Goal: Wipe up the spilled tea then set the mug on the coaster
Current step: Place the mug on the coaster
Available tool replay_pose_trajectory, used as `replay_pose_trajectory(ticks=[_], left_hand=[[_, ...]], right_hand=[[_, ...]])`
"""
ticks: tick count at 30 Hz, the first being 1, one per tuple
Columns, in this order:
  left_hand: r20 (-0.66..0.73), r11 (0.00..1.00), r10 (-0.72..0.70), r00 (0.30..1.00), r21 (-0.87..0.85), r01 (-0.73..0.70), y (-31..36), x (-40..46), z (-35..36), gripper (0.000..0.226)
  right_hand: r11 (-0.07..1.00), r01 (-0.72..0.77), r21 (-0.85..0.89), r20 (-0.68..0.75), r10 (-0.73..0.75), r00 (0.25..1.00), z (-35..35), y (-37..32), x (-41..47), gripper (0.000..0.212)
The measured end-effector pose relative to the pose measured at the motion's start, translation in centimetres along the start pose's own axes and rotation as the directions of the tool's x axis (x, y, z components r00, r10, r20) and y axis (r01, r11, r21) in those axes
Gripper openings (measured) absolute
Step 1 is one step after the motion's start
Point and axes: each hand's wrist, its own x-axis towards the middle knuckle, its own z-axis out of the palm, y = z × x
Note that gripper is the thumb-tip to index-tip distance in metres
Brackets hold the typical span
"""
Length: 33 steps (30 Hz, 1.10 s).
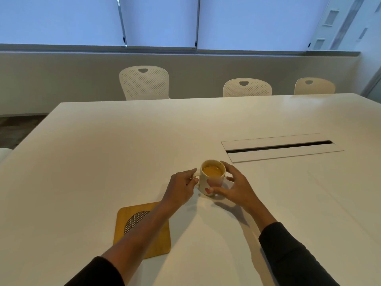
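The left hand (181,187) pinches the handle of the mug (212,178) from its nine o'clock side, while the right hand (235,187) cups the mug from three o'clock with fingers spread and loosely curved, the thumb lying against the near wall of the mug. The mug stands upright on the white table (103,162), holding yellowish tea, and the wooden coaster (156,242) with a round mesh inset lies at about seven o'clock from it, apart, partly under the left forearm. At one o'clock from the mug a cable slot (280,147) is set in the tabletop, and three white chairs (144,82) stand along the far edge at twelve.
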Motion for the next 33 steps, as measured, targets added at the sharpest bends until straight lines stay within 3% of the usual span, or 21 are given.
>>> replay_pose_trajectory(ticks=[3,9,20,33], left_hand=[[-0.027,0.999,0.026,0.999,-0.022,-0.026,-0.3,0.2,0.2,0.036],[-0.047,0.995,0.081,0.996,-0.061,-0.083,-0.9,0.3,0.2,0.023],[-0.098,0.980,0.052,0.994,-0.188,-0.070,-1.4,0.0,-1.3,0.016],[-0.171,0.963,0.052,0.984,-0.253,-0.095,-1.7,-4.1,-9.0,0.020]], right_hand=[[0.998,0.007,0.058,-0.014,-0.006,1.000,0.5,-0.2,0.1,0.081],[0.994,0.039,0.100,-0.063,-0.033,0.997,0.8,-0.4,0.1,0.070],[0.996,0.062,0.069,-0.122,-0.053,0.991,1.6,-1.9,0.0,0.073],[0.980,0.177,0.088,-0.099,-0.168,0.981,6.0,-8.2,-0.8,0.079]])
